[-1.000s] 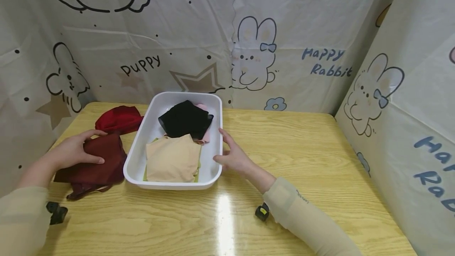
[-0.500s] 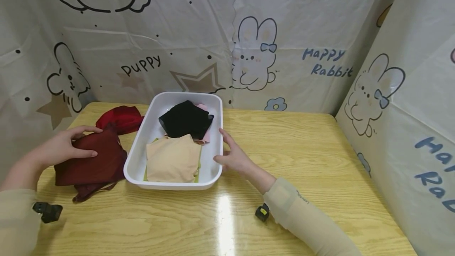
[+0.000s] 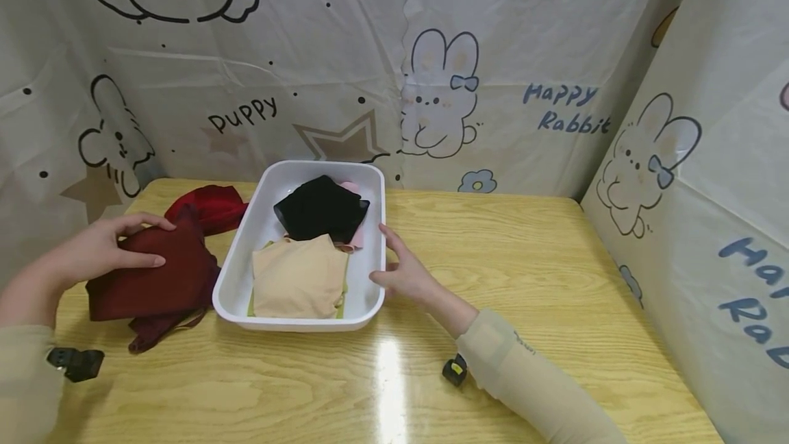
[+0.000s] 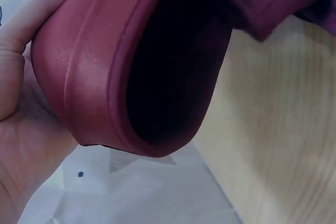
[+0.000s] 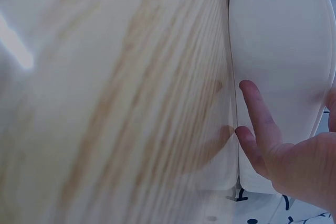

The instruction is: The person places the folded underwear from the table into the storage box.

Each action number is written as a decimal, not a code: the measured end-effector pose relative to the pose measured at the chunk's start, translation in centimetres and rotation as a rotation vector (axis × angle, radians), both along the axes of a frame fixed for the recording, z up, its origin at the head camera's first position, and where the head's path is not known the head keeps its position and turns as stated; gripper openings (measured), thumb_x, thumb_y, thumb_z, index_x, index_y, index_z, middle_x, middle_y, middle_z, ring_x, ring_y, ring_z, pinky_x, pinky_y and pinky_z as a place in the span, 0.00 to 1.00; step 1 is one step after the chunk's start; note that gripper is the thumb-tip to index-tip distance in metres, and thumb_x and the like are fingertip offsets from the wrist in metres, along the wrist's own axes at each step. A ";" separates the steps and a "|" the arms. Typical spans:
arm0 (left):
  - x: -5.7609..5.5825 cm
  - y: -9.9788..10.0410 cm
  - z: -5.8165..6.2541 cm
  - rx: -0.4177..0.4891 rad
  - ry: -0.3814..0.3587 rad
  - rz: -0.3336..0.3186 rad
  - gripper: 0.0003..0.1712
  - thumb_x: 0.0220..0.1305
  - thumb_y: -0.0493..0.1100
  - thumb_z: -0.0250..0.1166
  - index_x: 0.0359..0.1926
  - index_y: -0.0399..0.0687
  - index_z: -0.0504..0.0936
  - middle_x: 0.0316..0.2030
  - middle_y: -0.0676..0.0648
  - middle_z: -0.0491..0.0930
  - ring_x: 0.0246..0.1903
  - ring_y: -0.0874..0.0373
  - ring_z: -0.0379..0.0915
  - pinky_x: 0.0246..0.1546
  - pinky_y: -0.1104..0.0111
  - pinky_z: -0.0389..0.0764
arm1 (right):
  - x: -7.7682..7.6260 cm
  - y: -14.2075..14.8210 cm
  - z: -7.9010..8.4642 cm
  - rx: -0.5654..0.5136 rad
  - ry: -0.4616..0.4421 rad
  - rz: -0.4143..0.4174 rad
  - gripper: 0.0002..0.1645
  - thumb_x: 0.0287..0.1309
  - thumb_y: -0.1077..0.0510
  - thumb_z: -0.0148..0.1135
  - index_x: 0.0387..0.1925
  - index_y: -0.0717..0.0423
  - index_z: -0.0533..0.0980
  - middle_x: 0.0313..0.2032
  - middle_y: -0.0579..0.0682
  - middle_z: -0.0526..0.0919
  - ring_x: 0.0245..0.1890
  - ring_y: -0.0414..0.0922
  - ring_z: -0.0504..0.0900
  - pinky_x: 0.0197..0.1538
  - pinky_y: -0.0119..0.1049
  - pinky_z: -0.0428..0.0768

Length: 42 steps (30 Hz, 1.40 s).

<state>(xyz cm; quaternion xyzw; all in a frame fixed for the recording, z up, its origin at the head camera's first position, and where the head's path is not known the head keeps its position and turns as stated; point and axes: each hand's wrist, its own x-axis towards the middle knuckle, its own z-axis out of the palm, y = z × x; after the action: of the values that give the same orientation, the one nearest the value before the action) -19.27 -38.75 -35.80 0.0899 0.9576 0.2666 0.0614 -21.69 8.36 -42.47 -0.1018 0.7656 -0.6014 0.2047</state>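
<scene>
My left hand point(image 3: 95, 249) grips the left side of a folded maroon garment point(image 3: 154, 273) with thin straps, left of a white plastic bin point(image 3: 237, 293). In the left wrist view the garment point(image 4: 89, 61) shows a rounded fold opening onto a dark inside, with thumb and palm against its outer face. My right hand point(image 3: 409, 276) rests against the bin's right wall. The right wrist view has its fingers point(image 5: 260, 116) extended along the bin's outer side point(image 5: 283, 51). Inside the bin lie a folded black garment point(image 3: 323, 207) and a folded beige one point(image 3: 298, 276).
A bright red cloth item point(image 3: 212, 207) lies behind the maroon garment, close to the bin. Pink cloth point(image 3: 359, 238) shows beneath the black piece, and green edges show under the beige one. Printed sheets point(image 3: 345, 53) hang along the back and sides of the wooden table point(image 3: 493, 259).
My left hand has shifted left and slightly up, and the maroon garment's near strap end has moved a little to the right. The right hand and bin have stayed put.
</scene>
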 end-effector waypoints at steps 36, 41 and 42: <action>-0.4 -0.2 7.1 0.090 0.121 0.155 0.32 0.52 0.48 0.72 0.58 0.57 0.71 0.31 0.74 0.73 0.26 0.67 0.75 0.21 0.65 0.79 | 0.0 -0.2 0.0 0.036 0.021 -0.012 0.55 0.52 0.65 0.62 0.72 0.30 0.44 0.72 0.46 0.50 0.50 0.52 0.76 0.27 0.38 0.81; -0.1 -0.2 7.9 0.115 0.133 0.181 0.32 0.54 0.48 0.71 0.59 0.62 0.70 0.32 0.72 0.71 0.26 0.69 0.75 0.20 0.63 0.78 | 0.0 -0.2 0.0 0.037 0.024 -0.013 0.56 0.51 0.65 0.62 0.73 0.31 0.44 0.72 0.47 0.51 0.50 0.52 0.76 0.27 0.39 0.82; -0.1 -0.1 8.1 0.124 0.138 0.180 0.32 0.54 0.47 0.71 0.60 0.62 0.69 0.32 0.72 0.72 0.26 0.69 0.75 0.20 0.63 0.78 | 0.0 -0.2 -0.1 0.036 0.023 -0.012 0.56 0.51 0.65 0.62 0.73 0.32 0.44 0.72 0.47 0.51 0.50 0.52 0.76 0.28 0.39 0.82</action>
<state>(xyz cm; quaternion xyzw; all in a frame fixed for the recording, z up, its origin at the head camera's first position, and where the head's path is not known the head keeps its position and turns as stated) -19.33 -38.89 -27.75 0.0252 0.9454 0.3230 -0.0346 -21.72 8.15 -42.53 -0.1005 0.7793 -0.5873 0.1943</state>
